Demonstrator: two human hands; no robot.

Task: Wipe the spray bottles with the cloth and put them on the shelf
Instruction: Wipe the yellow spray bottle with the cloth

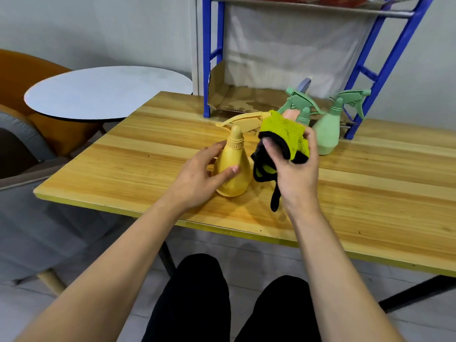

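Wooden table [370, 193] with yellow edge, round white table [106, 92] behind its left end, orange chair [29, 70] beyond that, flattened cardboard [237, 99] by the wall, grey tiled floor [61, 243]

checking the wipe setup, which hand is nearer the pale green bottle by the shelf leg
Right. The right hand, gripping the cloth, sits just left of the pale green bottle. The left hand holds the yellow bottle, farther left.
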